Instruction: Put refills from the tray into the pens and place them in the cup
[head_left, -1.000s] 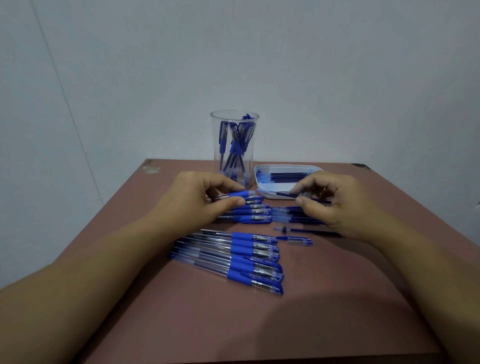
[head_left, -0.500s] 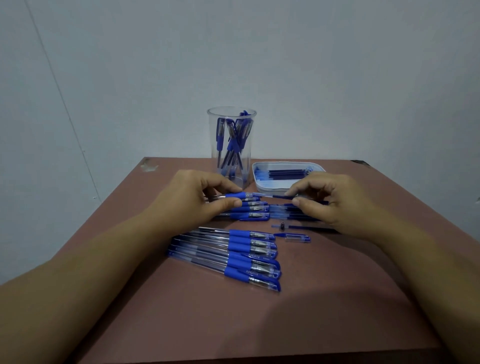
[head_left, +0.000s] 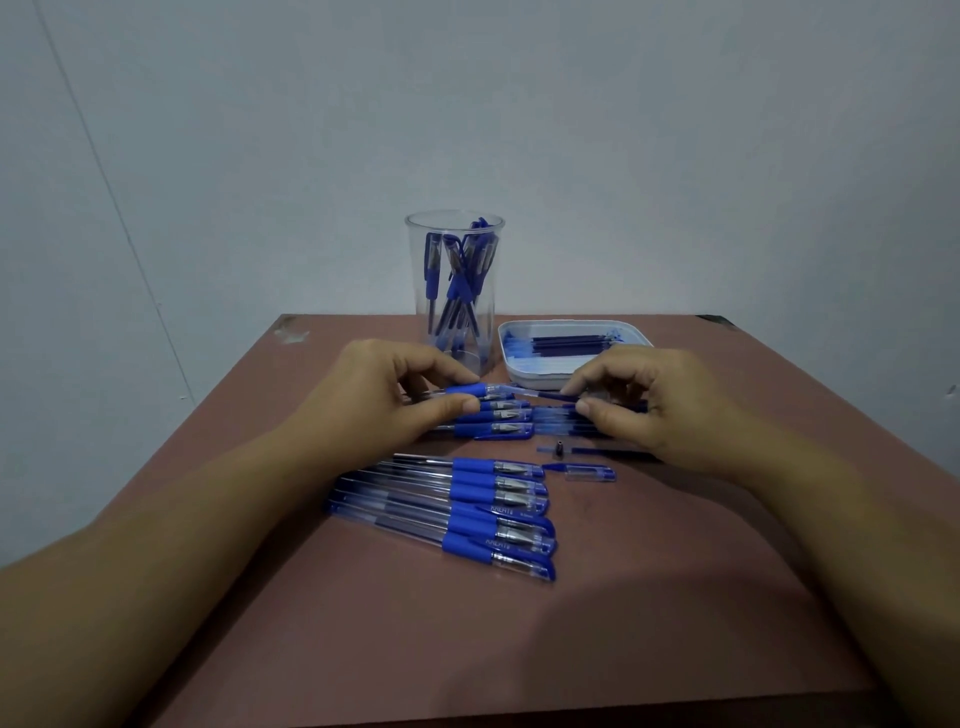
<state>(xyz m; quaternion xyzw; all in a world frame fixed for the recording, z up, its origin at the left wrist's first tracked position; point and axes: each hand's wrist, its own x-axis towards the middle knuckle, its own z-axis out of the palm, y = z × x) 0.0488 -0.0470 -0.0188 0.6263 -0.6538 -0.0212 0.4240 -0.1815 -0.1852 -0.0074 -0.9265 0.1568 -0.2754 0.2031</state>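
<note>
Pinching a pen barrel (head_left: 475, 389), the left hand (head_left: 384, 400) holds it just in front of the cup (head_left: 421, 301). Right hand (head_left: 660, 400) pinches a refill (head_left: 553, 396), to the cup's right

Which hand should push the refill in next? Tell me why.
Likely right. The right hand pinches the refill, aimed at the open end of the pen that the left hand holds.

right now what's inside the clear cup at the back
Blue pens stand leaning inside the cup, crossing one another. Their overlap hides the exact count, and the left hand covers a bit of the cup's bottom edge.
</note>
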